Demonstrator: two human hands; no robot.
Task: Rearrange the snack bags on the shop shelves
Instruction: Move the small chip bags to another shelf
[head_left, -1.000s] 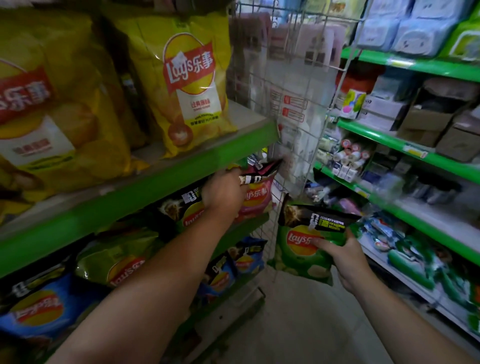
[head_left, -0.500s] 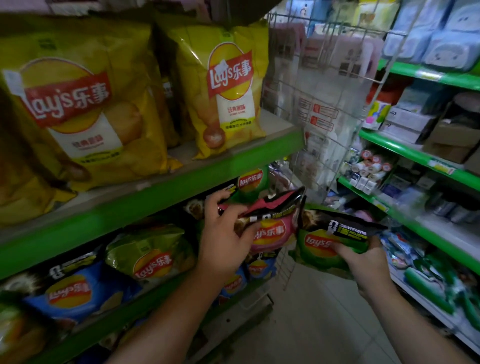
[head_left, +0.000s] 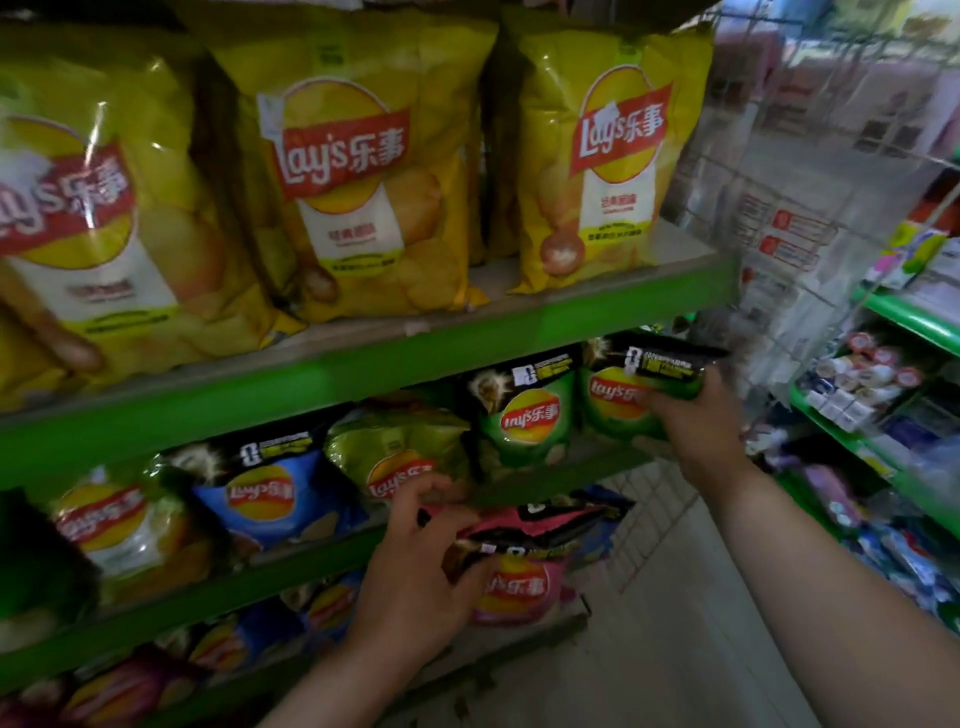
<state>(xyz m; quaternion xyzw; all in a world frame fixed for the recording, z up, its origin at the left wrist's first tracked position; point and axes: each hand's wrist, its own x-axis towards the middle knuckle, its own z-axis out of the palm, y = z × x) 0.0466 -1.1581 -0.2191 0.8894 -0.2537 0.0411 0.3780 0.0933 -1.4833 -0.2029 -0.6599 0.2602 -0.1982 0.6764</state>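
right hand (head_left: 696, 421) grips green bag (head_left: 631, 395) at the middle shelf (head_left: 311, 384) – nearly placed; left hand (head_left: 415, 571) pinches pink bag (head_left: 519, 577) – unshelved.

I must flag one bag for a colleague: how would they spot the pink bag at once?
From the big yellow bags, drop past two green shelf edges. There the left hand grips a small bag by its black top. It is pink, while the shelf bags just above are green or blue.
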